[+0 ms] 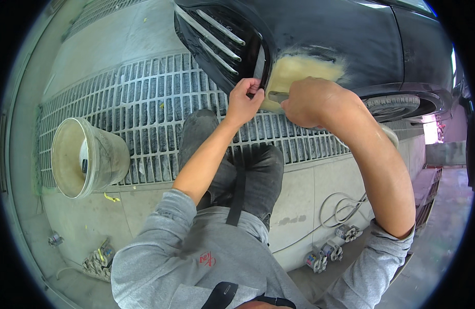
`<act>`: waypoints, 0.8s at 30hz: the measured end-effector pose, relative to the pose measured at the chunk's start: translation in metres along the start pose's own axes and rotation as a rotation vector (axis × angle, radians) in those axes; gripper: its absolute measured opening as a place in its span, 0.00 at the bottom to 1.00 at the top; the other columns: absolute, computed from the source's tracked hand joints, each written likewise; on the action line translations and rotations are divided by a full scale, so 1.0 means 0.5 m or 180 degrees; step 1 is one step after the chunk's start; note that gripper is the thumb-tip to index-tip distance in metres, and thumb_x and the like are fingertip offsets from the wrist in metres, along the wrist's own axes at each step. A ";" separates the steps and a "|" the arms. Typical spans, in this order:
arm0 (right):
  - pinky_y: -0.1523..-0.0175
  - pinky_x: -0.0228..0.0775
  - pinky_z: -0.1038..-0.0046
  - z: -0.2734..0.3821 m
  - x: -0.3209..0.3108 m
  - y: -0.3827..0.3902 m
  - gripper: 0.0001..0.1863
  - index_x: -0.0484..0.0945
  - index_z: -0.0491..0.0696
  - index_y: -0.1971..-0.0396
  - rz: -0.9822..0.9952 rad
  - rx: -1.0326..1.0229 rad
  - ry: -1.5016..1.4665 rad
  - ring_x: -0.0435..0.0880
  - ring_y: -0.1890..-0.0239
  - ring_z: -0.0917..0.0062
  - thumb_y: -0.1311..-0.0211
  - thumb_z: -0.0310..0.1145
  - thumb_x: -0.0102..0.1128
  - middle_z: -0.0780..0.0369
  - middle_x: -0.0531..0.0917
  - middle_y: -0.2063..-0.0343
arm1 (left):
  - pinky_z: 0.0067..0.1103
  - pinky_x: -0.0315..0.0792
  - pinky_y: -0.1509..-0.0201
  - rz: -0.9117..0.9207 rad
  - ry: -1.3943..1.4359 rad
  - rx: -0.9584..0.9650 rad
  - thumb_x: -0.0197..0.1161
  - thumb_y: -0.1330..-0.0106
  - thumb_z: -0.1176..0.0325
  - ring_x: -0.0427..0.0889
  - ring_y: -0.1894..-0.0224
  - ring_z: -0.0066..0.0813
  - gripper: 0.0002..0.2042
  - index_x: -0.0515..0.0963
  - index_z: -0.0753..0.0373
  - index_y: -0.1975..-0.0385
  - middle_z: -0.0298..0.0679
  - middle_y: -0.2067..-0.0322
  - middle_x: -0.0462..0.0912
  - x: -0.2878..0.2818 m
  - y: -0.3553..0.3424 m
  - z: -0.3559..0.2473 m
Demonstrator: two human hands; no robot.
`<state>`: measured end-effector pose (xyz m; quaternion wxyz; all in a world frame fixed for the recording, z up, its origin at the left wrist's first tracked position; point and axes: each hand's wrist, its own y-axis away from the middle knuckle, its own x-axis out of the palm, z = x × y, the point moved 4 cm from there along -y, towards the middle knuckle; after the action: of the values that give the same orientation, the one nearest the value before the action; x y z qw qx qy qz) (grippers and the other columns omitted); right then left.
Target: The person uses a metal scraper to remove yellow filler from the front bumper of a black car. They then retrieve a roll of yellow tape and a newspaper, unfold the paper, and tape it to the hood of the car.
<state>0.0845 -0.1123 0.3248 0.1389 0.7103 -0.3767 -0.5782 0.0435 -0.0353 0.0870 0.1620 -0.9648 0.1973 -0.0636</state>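
A black car bumper corner (351, 36) fills the top of the view, with a pale yellow filler patch (299, 69) beside the chrome-slatted grille (217, 31). My right hand (315, 103) is closed around a small grey tool, probably a spreader or sanding block (277, 96), whose tip rests against the lower edge of the patch. My left hand (244, 100) pinches the dark edge of the bumper by the grille, just left of the patch. My knees in dark trousers (232, 154) sit below both hands.
A dirty white bucket (85, 157) stands on the metal floor grating (145, 98) at the left. The front tyre (392, 105) is at the right. A coiled hose and metal tools (330, 250) lie on the concrete behind me.
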 end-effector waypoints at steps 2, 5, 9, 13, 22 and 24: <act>0.52 0.77 0.62 -0.006 0.004 0.000 0.23 0.85 0.39 0.64 0.0063 0.0112 -0.0124 0.86 0.60 0.57 0.30 0.45 0.49 0.48 0.86 0.66 | 0.16 0.74 0.61 -0.0095 0.0066 0.0249 0.66 0.37 0.75 0.78 0.66 0.17 0.08 0.78 0.68 0.60 0.35 0.66 0.80 -0.004 -0.003 -0.012; 0.53 0.77 0.61 -0.009 0.007 -0.001 0.23 0.85 0.39 0.64 -0.0099 0.0060 -0.0101 0.86 0.60 0.56 0.30 0.45 0.49 0.48 0.86 0.66 | 0.16 0.74 0.62 -0.0100 -0.0009 0.0323 0.66 0.36 0.74 0.79 0.66 0.17 0.08 0.78 0.68 0.60 0.34 0.66 0.81 -0.004 -0.007 -0.018; 0.53 0.77 0.61 -0.014 0.010 -0.002 0.23 0.85 0.39 0.65 -0.0089 0.0084 -0.0140 0.86 0.61 0.56 0.30 0.45 0.49 0.48 0.86 0.66 | 0.17 0.75 0.61 -0.0218 -0.0058 0.0494 0.66 0.37 0.75 0.80 0.67 0.18 0.08 0.78 0.68 0.60 0.34 0.66 0.81 -0.002 -0.008 -0.019; 0.52 0.77 0.61 -0.013 0.010 -0.003 0.24 0.85 0.39 0.65 0.0020 0.0061 -0.0147 0.86 0.60 0.56 0.30 0.46 0.50 0.48 0.86 0.66 | 0.17 0.76 0.61 -0.0210 -0.0129 0.0524 0.66 0.38 0.76 0.80 0.67 0.19 0.08 0.78 0.68 0.60 0.35 0.67 0.81 0.000 -0.004 -0.023; 0.51 0.77 0.60 -0.012 0.015 -0.003 0.23 0.85 0.38 0.65 -0.0167 -0.0093 -0.0083 0.86 0.59 0.55 0.30 0.44 0.50 0.46 0.86 0.65 | 0.19 0.76 0.59 -0.0146 -0.0046 0.0635 0.64 0.36 0.75 0.80 0.66 0.23 0.10 0.76 0.67 0.57 0.39 0.64 0.79 0.008 -0.008 -0.003; 0.51 0.77 0.60 -0.017 0.019 -0.010 0.23 0.85 0.38 0.65 -0.0142 -0.0066 -0.0131 0.86 0.59 0.55 0.30 0.44 0.50 0.46 0.86 0.65 | 0.23 0.76 0.57 -0.0003 -0.0273 0.0577 0.63 0.37 0.76 0.80 0.65 0.29 0.09 0.76 0.67 0.57 0.42 0.62 0.79 0.006 0.002 0.020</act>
<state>0.0944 -0.1175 0.3174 0.1256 0.7050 -0.3576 -0.5995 0.0478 -0.0345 0.0776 0.2569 -0.9481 0.1832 -0.0399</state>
